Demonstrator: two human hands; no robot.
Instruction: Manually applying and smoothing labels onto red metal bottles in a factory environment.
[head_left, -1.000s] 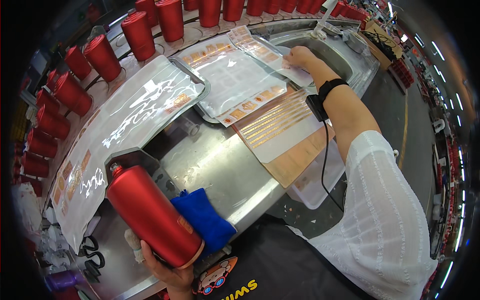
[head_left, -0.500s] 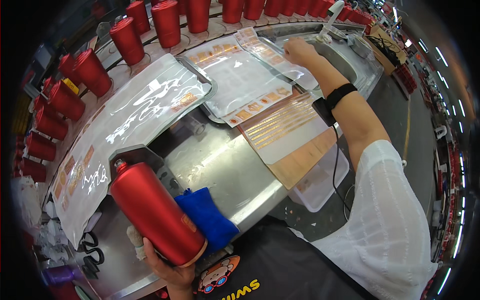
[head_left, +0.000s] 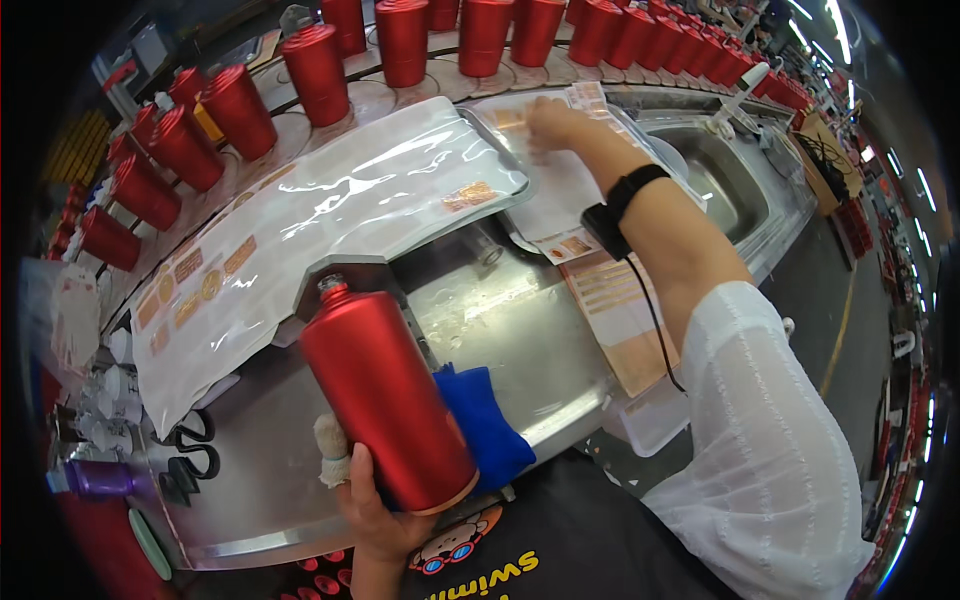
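A red metal bottle [head_left: 385, 395] leans in my left hand [head_left: 385, 515], its narrow neck up and its base toward me. One finger of that hand wears a pale wrap [head_left: 332, 450] and rests along the bottle's side. Out over the sheet of gold and orange decals [head_left: 560, 190] is my right hand [head_left: 556, 128], with its fingertips smeared by motion; whether they hold anything cannot be made out. A larger plastic-covered decal sheet [head_left: 330, 210] lies left of it. Just behind the bottle stands a dark angular holder [head_left: 345, 268]. A blue cloth [head_left: 485, 425] lies beside the bottle.
Several red bottles [head_left: 403, 45] line a curved conveyor along the back and left. A sink [head_left: 725, 185] with a white tap [head_left: 740, 95] is at the right. Gold-striped sheets on a board [head_left: 630, 320] overhang a translucent bin [head_left: 650, 420]. Black scissors [head_left: 195, 445] lie at the left.
My right hand has shifted left from the narrow sheet near the sink to the wider decal sheet. The view has turned left; the bottle stays in my left hand.
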